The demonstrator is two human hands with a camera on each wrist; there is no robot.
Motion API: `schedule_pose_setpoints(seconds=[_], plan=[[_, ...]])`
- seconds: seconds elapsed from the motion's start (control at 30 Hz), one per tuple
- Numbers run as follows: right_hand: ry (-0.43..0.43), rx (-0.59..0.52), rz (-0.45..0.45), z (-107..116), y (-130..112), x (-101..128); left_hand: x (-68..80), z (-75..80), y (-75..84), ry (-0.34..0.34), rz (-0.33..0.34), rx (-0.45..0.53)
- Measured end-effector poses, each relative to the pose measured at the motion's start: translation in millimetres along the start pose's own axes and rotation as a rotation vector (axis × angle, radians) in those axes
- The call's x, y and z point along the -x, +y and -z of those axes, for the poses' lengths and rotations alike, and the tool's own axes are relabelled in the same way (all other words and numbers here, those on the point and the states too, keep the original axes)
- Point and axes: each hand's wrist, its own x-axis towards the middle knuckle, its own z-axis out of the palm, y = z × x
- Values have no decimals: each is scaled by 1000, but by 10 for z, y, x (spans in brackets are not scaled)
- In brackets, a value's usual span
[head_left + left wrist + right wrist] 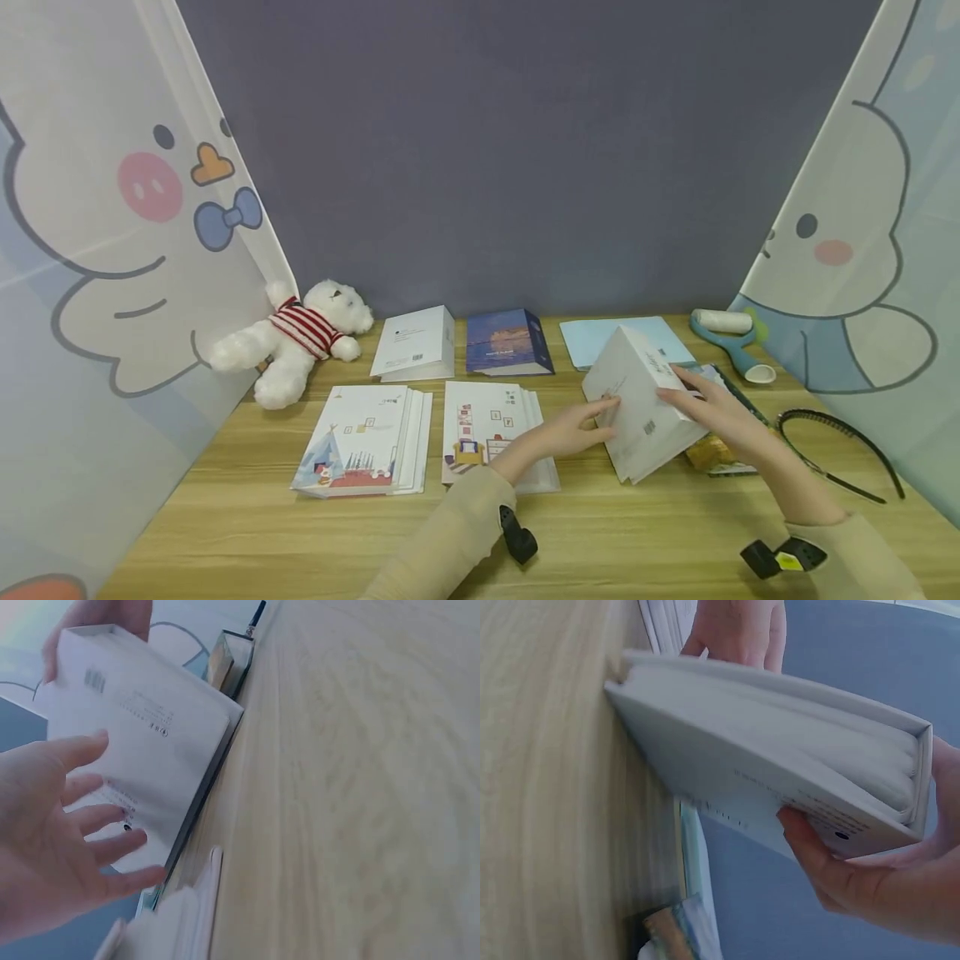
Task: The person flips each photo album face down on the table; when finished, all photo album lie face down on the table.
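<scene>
I am viewing a wooden table [247, 533] running the full width of the head view; at its 10 o'clock corner a white teddy bear [288, 343] in a striped jumper is lying against the curtain; along the 12 o'clock edge a white book [415, 343] and a blue book [506, 342] are standing side by side, with a pale blue sheet [592, 337] lying to their right; in front of them two stacks of illustrated booklets [363, 440] are lying flat, near the middle; at 2 o'clock a lint roller [731, 337] is lying, and at 3 o'clock a black hairband [843, 450].

The white hardcover book [641, 404] is sitting at about 2 o'clock from table centre, tilted, its lower edge resting on the wood and on a flat book beneath; the right hand [716, 408] is grasping it, thumb curled under the cover and fingers over the top in the right wrist view [832, 862]; the left hand [566, 433] is lying released against the near cover, its fingers [82, 750] spread and straight, touching without gripping; both forearms are wearing beige sleeves [450, 533].
</scene>
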Motion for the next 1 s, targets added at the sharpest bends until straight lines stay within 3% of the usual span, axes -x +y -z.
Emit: schedule_pose_setpoints(seconds=[0.2,0.3,0.6,0.83,1.0], plan=[[-74,-11,-29,-17,124,29,90,72,-85,11,89,-60],[-107,-24,-33,-46,184,37,137,132,-130,20,101,-83],[-210,-139,-64,-162,330,-14,262,299,-206,5,158,-43],[-203,-23,-95,-226,382,-52,276,308,-216,13,160,-99],[-204,-13,-90,-254,390,-82,286,322,-208,2,170,-115]])
